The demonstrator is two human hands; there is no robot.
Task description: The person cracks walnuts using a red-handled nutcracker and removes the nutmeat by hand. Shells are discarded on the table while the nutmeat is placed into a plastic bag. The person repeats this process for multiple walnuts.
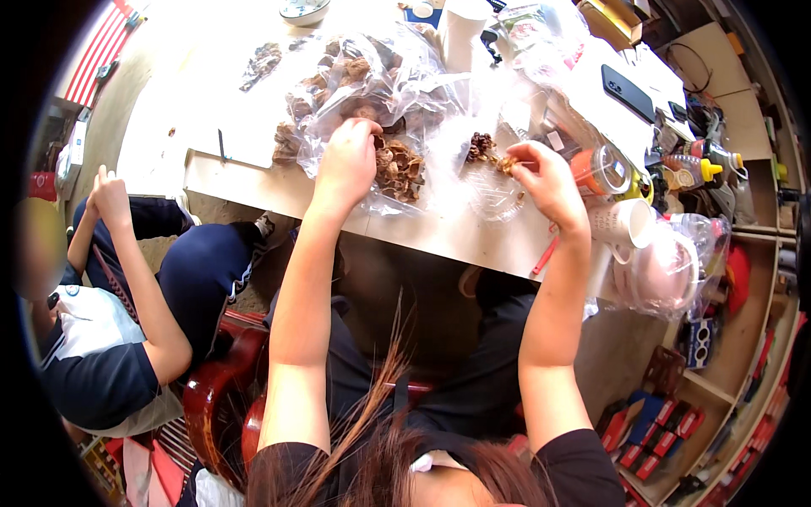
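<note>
My left hand (346,165) is at a clear plastic bag (435,84) of brown walnuts (355,71). Its fingers are bent together beside a walnut, and what lies between them is hidden. Just right of that wrist, broken walnut shells (399,171) are heaped in clear plastic near the table's front edge. With thumb and fingertips closed, my right hand (545,182) pinches a light brown piece of walnut kernel (507,165). This piece is above a clear plastic container (498,201) with a few crumbs in it. A small pile of darker kernels (481,147) sits at its far left side.
A red pen (547,255), a white mug (625,223) and a bagged pink item (667,270) are near my right forearm. Farther back lie a black phone (628,93) and an orange-filled jar (601,171). Another person (110,338) sits at the left, hands together.
</note>
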